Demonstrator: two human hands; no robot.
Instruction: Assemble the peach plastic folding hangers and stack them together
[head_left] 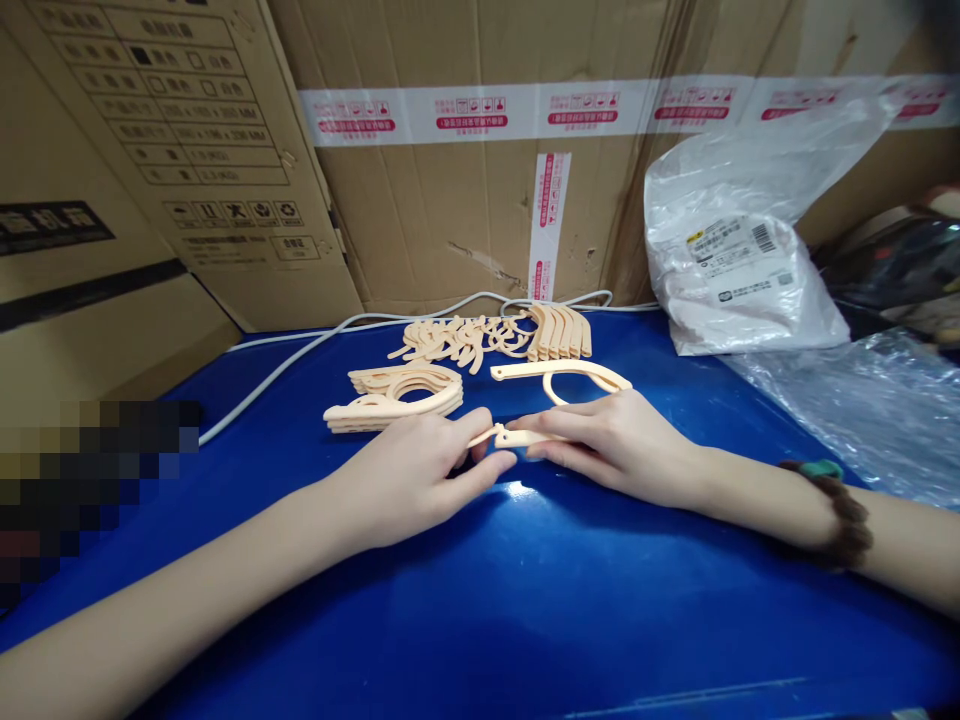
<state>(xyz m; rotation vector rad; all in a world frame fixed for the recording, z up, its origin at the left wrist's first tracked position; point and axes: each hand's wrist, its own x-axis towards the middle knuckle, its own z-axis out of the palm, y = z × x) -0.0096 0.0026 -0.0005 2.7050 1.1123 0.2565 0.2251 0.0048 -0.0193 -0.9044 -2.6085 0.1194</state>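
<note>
My right hand (622, 440) pinches a cream plastic hanger arm (517, 438), its holed end pointing left. My left hand (427, 465) is closed around a thin cream hanger part (482, 437), mostly hidden by the fingers. The two pieces meet, or nearly meet, between my hands; I cannot tell whether they are joined. Just behind my right hand lies a loose hanger arm (555, 369) with a curved hook part (553, 390) beside it. A stack of folded hangers (394, 405) sits behind my left hand.
Farther back are a heap of hooks (442, 340) and a row of hanger arms (561, 332) on the blue table (525, 600). A white cable (300, 355) runs behind. Cardboard boxes (465, 210) wall off the back; a plastic bag (739, 250) and clear wrap (870, 410) lie right.
</note>
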